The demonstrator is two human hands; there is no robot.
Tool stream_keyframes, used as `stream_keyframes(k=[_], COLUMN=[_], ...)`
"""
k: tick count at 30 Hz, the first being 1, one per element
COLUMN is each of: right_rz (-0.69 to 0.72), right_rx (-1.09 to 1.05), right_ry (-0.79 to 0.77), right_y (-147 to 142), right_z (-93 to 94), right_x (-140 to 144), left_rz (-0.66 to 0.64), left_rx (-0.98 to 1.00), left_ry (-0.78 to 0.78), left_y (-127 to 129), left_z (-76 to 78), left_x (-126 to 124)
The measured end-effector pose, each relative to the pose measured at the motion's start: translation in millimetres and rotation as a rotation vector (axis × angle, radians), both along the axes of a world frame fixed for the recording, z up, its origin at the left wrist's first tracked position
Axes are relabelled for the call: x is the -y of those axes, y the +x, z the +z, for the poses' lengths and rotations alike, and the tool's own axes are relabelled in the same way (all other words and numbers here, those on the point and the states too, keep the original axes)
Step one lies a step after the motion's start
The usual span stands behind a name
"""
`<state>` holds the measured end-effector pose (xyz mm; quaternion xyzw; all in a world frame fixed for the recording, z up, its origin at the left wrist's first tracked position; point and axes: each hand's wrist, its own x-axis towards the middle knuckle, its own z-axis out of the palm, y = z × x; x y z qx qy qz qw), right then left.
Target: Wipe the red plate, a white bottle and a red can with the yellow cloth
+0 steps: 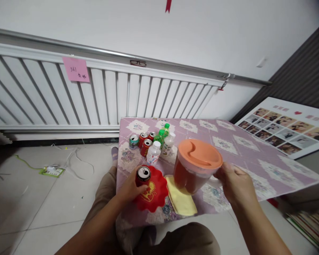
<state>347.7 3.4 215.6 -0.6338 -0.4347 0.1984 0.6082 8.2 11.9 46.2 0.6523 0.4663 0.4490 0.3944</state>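
Note:
My left hand (129,189) grips a dark red drink can (143,175) that stands upright on a red scalloped plate (155,193) at the near left of a low table (255,156). My right hand (235,184) holds the handle of a clear pitcher (192,173) with an orange lid, filled with brown-orange liquid. The pitcher hangs slightly tilted above a folded yellow cloth (180,200) lying beside the plate.
Behind the plate stand several cans (140,140), two white bottles (153,153) and two green bottles (161,136). A white radiator (69,95) with a pink note (76,69) lines the wall. A power strip (51,171) lies on the floor left; a photo board (284,127) leans at right.

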Motion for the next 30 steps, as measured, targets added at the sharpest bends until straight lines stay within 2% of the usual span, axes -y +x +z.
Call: stream_keyframes(k=[3,6,15,18,25,30], right_rz=[0.023,0.048,0.090,0.101,0.167,0.209], right_rx=[-0.020,0.044,0.107,0.123,0.166,0.213], right_ry=[-0.128,-0.193,-0.274,-0.294,-0.294,-0.297], right_y=[-2.3,-9.2,-25.4,-31.0,-46.0,-47.0], right_z=[-6.3,-6.9,-1.4,2.4,15.0,14.0], right_x=[12.4,20.9,24.9,22.9,19.7,15.2], left_rz=[0.008,0.029,0.070,0.071,0.075,0.090], left_rx=[-0.015,-0.029,0.052,0.044,0.013,-0.016], left_ry=[-0.016,-0.025,0.095,0.099,0.071,0.035], left_y=[1.4,3.4,7.8,8.1,8.7,8.5], left_z=[6.6,14.6,45.3,46.5,38.9,44.2], left_x=[0.9,2.6,-5.1,-7.0,-2.7,-2.0])
